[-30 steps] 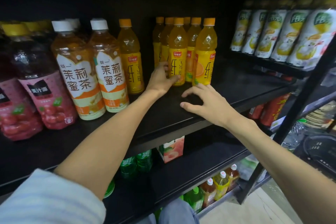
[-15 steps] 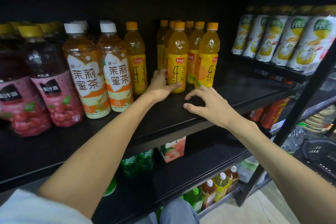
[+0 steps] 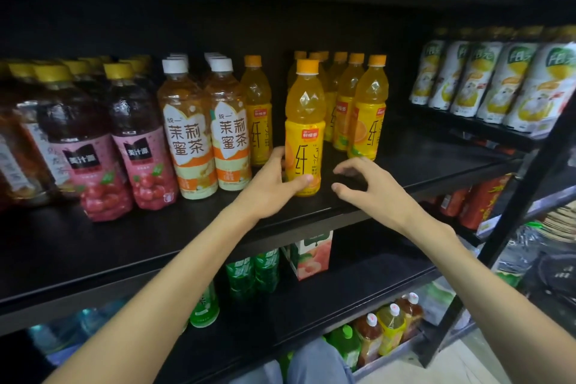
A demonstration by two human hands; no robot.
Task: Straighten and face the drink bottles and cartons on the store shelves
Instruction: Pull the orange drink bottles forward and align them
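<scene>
Orange-capped and upright at the centre of the frame, an orange juice bottle (image 3: pixel 304 134) on the black shelf (image 3: pixel 420 159) is gripped low down by the left hand (image 3: pixel 270 187), thumb across its label, while the right hand (image 3: pixel 374 193) is held beside it, fingers (image 3: pixel 349 165) loosely curled around nothing.

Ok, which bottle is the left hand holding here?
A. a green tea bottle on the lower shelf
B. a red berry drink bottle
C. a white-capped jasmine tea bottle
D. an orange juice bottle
D: the left hand wraps its fingers and thumb round the base of the orange juice bottle standing at the shelf front.
</scene>
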